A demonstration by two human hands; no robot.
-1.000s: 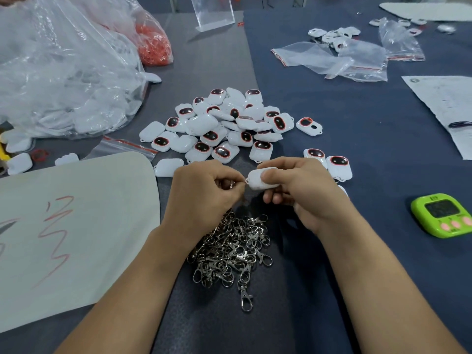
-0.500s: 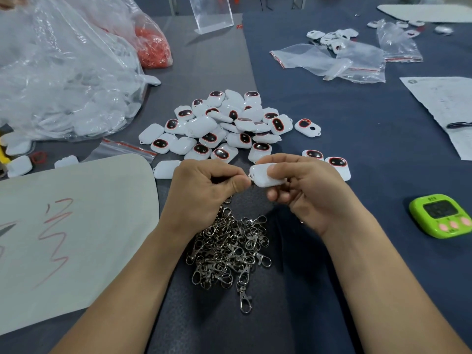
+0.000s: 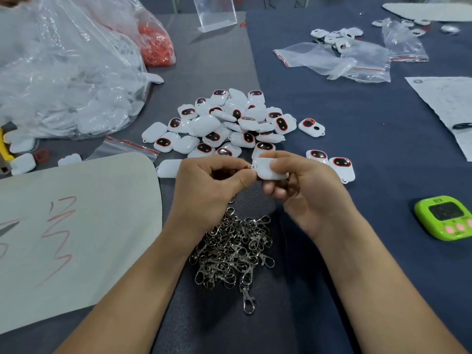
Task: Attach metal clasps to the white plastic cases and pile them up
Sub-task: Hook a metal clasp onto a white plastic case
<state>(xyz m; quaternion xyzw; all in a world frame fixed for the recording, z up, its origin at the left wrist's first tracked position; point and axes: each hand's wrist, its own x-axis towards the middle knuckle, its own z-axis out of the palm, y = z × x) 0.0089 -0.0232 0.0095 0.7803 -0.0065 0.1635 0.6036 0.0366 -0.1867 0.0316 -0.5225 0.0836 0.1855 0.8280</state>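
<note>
Over the dark mat at table centre, both forearms reach in from the near edge and the hands meet.
- Pose, left hand (image 3: 212,183): fingers curled, thumb and forefinger pinching a small metal clasp (image 3: 248,166). It is mostly hidden, with only a glint at the fingertips.
- Pose, right hand (image 3: 304,192): thumb on top, fingers curled beneath, gripping one white case (image 3: 269,171), plain side up. Its left corner touches the clasp. Whether the clasp has passed through the case's loop: cannot tell.

A loose clasp heap (image 3: 233,249) lies on the mat just below the hands, between the wrists. The pile of cases (image 3: 229,123) sits just beyond the hands; many show a red-ringed dark window.

Containers:
- large clear bag (image 3: 66,72), far left, bulging with white cases.
- smaller clear bag (image 3: 155,44), behind it, holds small red-orange pieces.
- zip bags (image 3: 337,60), far right, lie flat and crumpled. A few loose white cases (image 3: 334,35) lie just behind them.
</note>
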